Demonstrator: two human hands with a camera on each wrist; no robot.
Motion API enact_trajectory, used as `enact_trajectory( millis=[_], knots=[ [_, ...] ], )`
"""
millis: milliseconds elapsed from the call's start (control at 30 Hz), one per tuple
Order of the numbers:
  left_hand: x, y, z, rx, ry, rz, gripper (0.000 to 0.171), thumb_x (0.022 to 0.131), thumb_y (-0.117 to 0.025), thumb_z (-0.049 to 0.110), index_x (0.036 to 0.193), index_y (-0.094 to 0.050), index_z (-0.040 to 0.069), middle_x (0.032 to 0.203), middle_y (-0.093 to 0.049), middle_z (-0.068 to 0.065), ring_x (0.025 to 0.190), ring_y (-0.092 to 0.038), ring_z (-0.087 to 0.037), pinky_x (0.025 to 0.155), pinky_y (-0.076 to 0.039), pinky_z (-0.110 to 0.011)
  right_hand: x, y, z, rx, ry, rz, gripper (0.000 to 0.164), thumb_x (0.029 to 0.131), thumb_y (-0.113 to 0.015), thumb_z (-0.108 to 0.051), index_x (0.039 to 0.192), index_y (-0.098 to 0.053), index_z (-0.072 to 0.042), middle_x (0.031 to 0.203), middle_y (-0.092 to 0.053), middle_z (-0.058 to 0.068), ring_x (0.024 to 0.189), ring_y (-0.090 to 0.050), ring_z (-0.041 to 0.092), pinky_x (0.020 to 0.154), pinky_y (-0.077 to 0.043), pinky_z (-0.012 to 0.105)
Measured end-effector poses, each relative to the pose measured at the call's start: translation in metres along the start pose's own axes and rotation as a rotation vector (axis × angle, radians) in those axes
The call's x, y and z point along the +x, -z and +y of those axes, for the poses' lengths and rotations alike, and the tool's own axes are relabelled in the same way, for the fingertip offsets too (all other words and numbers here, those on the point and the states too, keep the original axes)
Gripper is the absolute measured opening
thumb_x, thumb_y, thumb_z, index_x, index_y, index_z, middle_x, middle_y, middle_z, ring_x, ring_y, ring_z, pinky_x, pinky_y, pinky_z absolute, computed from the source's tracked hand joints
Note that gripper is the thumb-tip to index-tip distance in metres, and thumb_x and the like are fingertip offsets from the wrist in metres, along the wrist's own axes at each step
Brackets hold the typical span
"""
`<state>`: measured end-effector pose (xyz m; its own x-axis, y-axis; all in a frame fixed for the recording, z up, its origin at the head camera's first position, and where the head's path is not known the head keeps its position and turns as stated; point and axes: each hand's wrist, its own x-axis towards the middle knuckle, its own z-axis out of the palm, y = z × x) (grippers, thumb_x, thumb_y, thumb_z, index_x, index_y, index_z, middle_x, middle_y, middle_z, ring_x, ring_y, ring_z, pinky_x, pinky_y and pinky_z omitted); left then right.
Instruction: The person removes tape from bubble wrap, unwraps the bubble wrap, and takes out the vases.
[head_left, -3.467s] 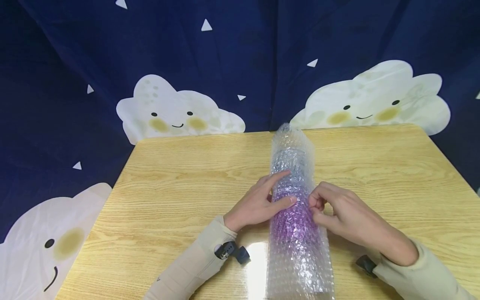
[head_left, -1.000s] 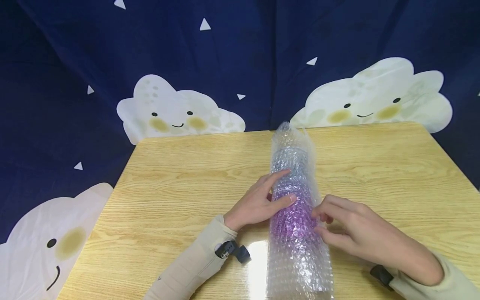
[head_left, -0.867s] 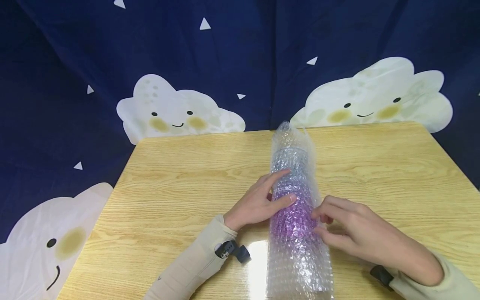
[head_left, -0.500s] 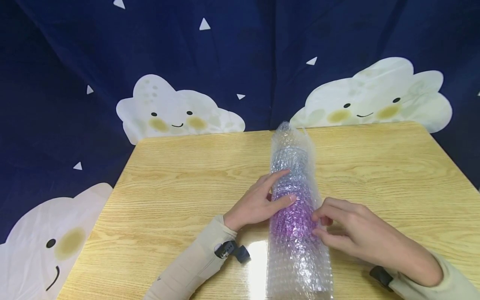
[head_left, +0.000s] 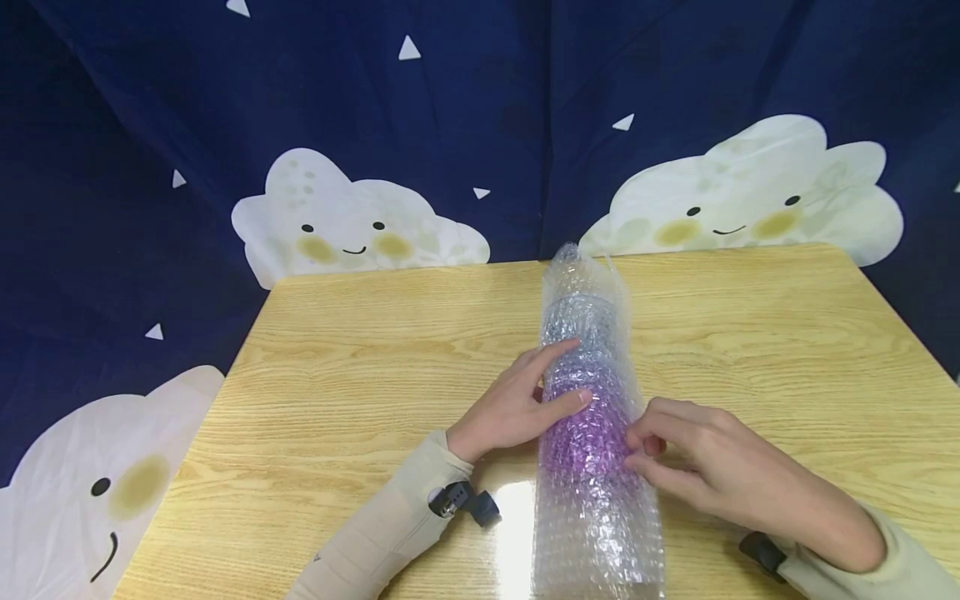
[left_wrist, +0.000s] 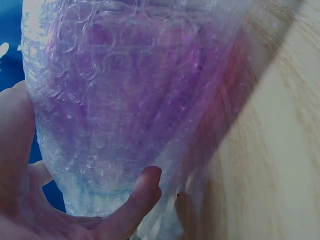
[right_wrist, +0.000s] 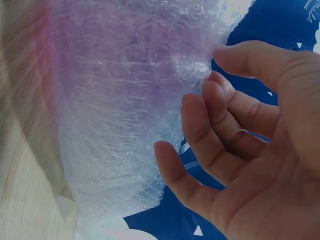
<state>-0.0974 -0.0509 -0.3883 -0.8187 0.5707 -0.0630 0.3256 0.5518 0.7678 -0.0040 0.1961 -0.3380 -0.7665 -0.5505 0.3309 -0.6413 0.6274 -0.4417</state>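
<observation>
A bottle-shaped thing, purple fading to pale blue toward its far end, lies wrapped in clear bubble wrap on the table. Its exact kind is blurred by the wrap. From the left side my left hand holds it, thumb and forefinger on top, the other fingers partly hidden. In the left wrist view the left fingers lie along the wrap. My right hand is at the right side, thumb and forefinger pinching the wrap's edge. The right wrist view shows the right thumb at that edge, other fingers loosely bent.
The light wooden table extends on both sides of the package. The package's far end reaches about the back edge. A dark blue curtain with smiling clouds hangs behind. Dark wrist cameras sit by both sleeves.
Compared with 3.5 seconds ago, my right hand sits lower along the package's right edge, and the arm is further right. My left hand stays put. Over the last second the right fingertips shift slightly.
</observation>
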Motion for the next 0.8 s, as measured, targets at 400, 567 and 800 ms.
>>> enact_trajectory(
  millis=[400,567,800],
  knots=[
    [-0.0011,0.0006,0.0002,-0.003,-0.008,-0.002,0.071,0.097,-0.054,0.068,0.159,-0.023,0.054,0.166,-0.036,-0.003,0.105,-0.06,-0.012,0.09,-0.052,-0.03,-0.0005,-0.001,0.0009,0.016,0.047,-0.002,0.016,0.091,-0.08,-0.019,0.094,-0.068,-0.031,0.083,-0.055,-0.026,0.069,-0.043,-0.013,0.059,-0.039,0.004],
    [-0.0008,0.0005,0.0001,0.0,-0.01,0.001,0.07,0.097,-0.054,0.068,0.159,-0.023,0.053,0.165,-0.037,-0.003,0.104,-0.06,-0.012,0.089,-0.052,-0.03,-0.001,-0.0018,-0.0006,0.015,0.052,-0.012,0.031,0.083,-0.083,-0.01,0.093,-0.065,-0.033,0.082,-0.053,-0.027,0.07,-0.044,-0.013,0.06,-0.039,0.004],
    [-0.0003,0.0002,0.0001,0.008,-0.014,0.008,0.071,0.097,-0.054,0.068,0.159,-0.024,0.053,0.165,-0.038,-0.004,0.102,-0.06,-0.011,0.088,-0.052,-0.03,-0.0004,-0.0032,-0.003,0.031,0.007,-0.039,0.032,0.083,-0.081,-0.009,0.09,-0.062,-0.035,0.08,-0.051,-0.027,0.069,-0.045,-0.011,0.058,-0.042,0.01]
  ],
)
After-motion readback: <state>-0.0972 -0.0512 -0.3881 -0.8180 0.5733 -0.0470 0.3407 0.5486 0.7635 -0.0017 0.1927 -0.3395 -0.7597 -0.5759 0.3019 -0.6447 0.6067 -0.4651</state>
